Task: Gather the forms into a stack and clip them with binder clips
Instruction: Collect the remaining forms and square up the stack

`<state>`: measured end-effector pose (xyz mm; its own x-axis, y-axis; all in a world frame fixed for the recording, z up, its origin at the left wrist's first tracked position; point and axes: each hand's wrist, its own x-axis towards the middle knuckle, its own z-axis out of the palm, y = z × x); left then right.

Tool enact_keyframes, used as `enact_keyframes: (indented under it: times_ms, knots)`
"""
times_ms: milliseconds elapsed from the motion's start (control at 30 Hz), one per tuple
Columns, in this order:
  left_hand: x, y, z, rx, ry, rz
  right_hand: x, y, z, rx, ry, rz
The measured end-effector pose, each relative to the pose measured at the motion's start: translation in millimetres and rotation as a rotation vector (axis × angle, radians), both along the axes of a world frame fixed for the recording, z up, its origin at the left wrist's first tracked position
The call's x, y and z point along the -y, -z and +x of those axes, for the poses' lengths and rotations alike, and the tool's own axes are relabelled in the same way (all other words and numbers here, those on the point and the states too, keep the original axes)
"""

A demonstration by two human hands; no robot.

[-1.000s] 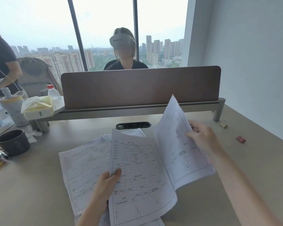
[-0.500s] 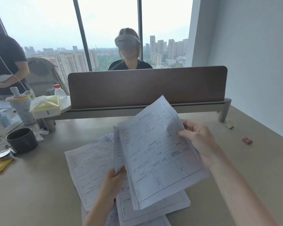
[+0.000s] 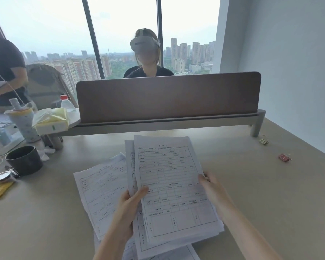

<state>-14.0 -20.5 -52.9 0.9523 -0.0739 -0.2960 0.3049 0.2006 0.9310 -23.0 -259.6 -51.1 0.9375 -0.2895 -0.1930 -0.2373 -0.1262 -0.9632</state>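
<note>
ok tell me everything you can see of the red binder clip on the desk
The small red binder clip lies on the beige desk top at the far right, near the wall. Its body looks like painted metal, with thin wire handles just visible. It rests alone, untouched: neither hand is near it. A gold binder clip sits apart, farther back. Finer detail is too small to tell.

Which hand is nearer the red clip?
Right. The right hand holds the forms at their right edge, on the red clip's side; the left hand grips their left edge, farther away.
</note>
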Motion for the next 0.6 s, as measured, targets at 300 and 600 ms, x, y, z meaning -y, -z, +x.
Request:
enact_keyframes:
  times_ms: [300, 600]
  knots:
    - [5, -1, -3, 0.084, -0.026, 0.083, -8, -5, -9, 0.156, -0.058, 0.038]
    - [-2, -30, -18, 0.384, -0.021, -0.030, -10, -38, -36, 0.550, -0.067, -0.068]
